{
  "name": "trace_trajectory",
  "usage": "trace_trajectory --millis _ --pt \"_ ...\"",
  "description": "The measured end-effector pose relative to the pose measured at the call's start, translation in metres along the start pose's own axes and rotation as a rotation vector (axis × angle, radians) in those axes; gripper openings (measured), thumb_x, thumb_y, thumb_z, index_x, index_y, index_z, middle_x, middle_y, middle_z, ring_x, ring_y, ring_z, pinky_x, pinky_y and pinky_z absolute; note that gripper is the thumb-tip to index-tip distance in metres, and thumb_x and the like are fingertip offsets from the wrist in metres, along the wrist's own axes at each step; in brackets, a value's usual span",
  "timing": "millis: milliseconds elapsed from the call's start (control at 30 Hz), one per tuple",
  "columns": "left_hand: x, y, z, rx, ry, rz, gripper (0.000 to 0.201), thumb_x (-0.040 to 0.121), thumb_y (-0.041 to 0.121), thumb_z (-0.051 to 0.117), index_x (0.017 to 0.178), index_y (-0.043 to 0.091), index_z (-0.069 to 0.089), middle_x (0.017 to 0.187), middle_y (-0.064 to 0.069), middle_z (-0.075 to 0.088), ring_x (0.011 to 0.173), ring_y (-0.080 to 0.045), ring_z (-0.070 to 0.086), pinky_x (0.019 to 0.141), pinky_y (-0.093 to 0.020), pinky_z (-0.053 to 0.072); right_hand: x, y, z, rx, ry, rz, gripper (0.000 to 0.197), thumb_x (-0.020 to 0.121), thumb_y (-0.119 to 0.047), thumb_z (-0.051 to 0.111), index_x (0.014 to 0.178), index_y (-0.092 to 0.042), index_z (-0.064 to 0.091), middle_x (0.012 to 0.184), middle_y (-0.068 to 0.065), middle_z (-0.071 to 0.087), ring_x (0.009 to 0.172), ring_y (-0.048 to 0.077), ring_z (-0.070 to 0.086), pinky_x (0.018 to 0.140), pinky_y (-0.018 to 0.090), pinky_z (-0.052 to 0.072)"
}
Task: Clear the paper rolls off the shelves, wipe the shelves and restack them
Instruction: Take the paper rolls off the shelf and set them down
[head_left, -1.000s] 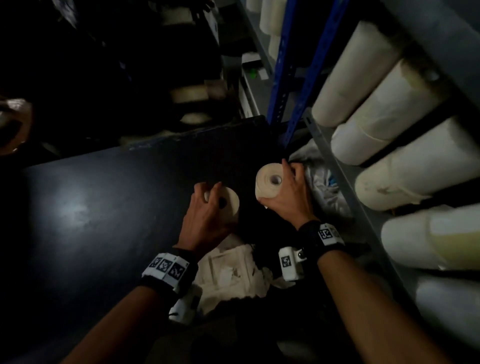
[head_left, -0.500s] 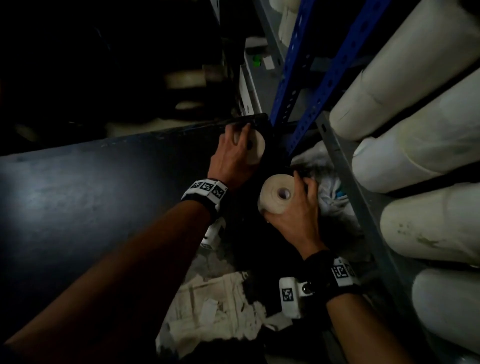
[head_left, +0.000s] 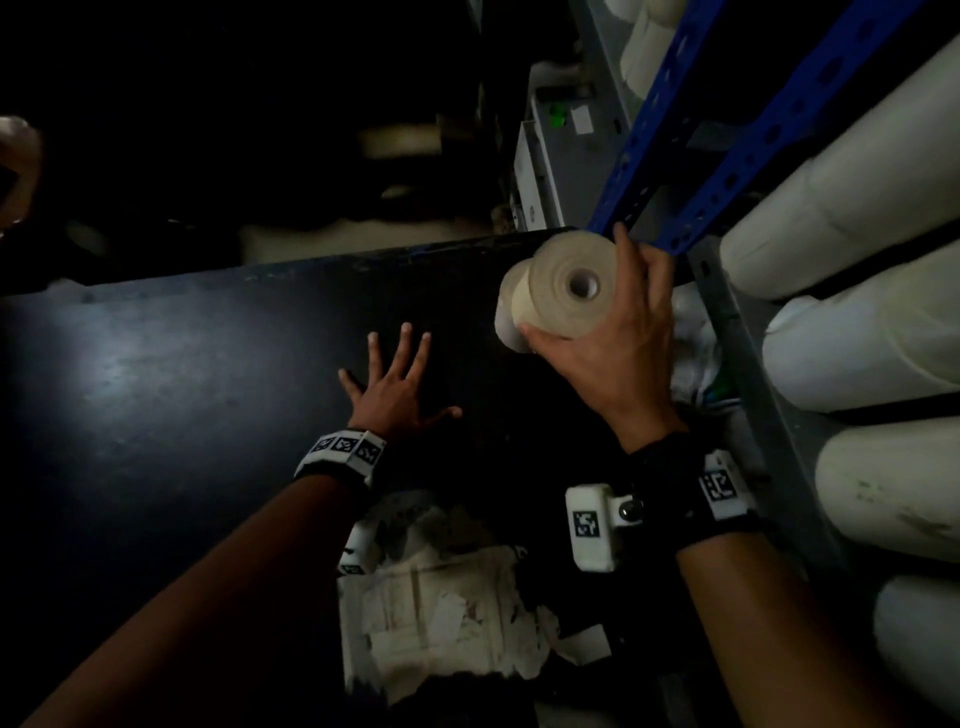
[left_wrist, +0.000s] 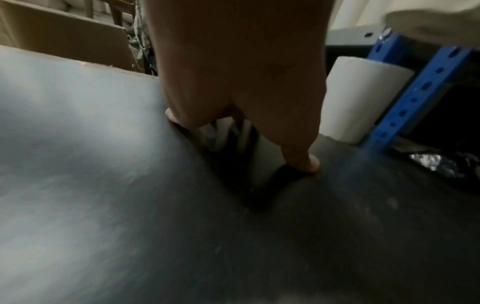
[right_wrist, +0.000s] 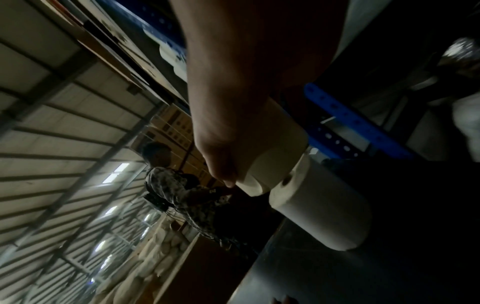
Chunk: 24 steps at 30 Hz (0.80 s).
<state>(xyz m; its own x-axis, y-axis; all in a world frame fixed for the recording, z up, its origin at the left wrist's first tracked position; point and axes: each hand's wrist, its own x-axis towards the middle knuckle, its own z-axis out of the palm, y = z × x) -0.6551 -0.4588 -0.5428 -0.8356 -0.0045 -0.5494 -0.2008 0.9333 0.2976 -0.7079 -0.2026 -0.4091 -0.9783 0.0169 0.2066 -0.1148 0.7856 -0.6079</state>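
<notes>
right hand (head_left: 618, 358) wraps thumb and fingers round a paper roll (head_left: 563, 288), lowering it onto the white roll (left_wrist: 363, 98) standing at the dark shelf (head_left: 182, 395) corner by the blue post (head_left: 649, 135), while the left hand (head_left: 389, 389) lies flat, fingers spread, empty (bracing, probably).

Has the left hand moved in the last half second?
Yes. The left hand has let go of the white roll by the blue upright and pulled back, flat on the dark board.

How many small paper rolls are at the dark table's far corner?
2: a beige paper roll gripped in the right hand, and a white paper roll standing beneath it beside the blue upright. More may be hidden.
</notes>
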Motion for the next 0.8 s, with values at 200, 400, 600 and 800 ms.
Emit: trace_trajectory --millis 200,400,600,800 --pt "0.005 -0.003 -0.002 -0.017 -0.025 -0.016 0.123 0.078 0.085 0.061 0.161 0.046 -0.021 0.167 0.018 -0.035 0.152 -0.033 -0.037 0.109 -0.084 -0.008 0.022 -0.002 0.041 -0.036 -0.088 -0.007 0.125 0.068 -0.055 0.09 0.162 -0.008 0.023 0.155 0.01 0.032 0.141 0.026 0.042 0.112 0.04 0.047" --pt "0.004 -0.005 -0.015 0.018 -0.091 -0.015 0.113 0.089 0.067 0.068 0.163 0.043 -0.013 0.169 0.015 -0.03 0.156 -0.034 -0.028 0.114 -0.082 0.003 -0.014 0.003 0.032 0.021 -0.099 0.112 0.129 0.075 -0.043 0.091 0.166 -0.014 0.005 0.163 0.017 0.022 0.149 0.034 0.031 0.116 0.04 0.037" --pt "-0.076 -0.011 -0.011 0.006 -0.039 0.168 0.043 0.097 0.049 0.063 0.134 0.027 0.064 0.133 -0.008 0.065 0.119 -0.034 0.066 0.095 -0.046 0.056 -0.162 0.017 0.023 -0.093 -0.445 0.357 0.069 0.087 -0.026 0.081 0.146 -0.013 0.049 0.145 0.011 0.043 0.134 0.033 0.049 0.111 0.038 0.041" --pt "-0.243 -0.028 0.063 0.011 -0.151 0.178 0.046 0.096 0.055 0.063 0.136 0.032 0.06 0.134 -0.002 0.065 0.118 -0.029 0.065 0.093 -0.041 0.056 -0.336 -0.021 0.005 -0.06 -0.64 0.469 0.053 0.09 -0.026 0.077 0.138 -0.02 0.055 0.141 0.003 0.048 0.133 0.026 0.049 0.106 0.04 0.047"
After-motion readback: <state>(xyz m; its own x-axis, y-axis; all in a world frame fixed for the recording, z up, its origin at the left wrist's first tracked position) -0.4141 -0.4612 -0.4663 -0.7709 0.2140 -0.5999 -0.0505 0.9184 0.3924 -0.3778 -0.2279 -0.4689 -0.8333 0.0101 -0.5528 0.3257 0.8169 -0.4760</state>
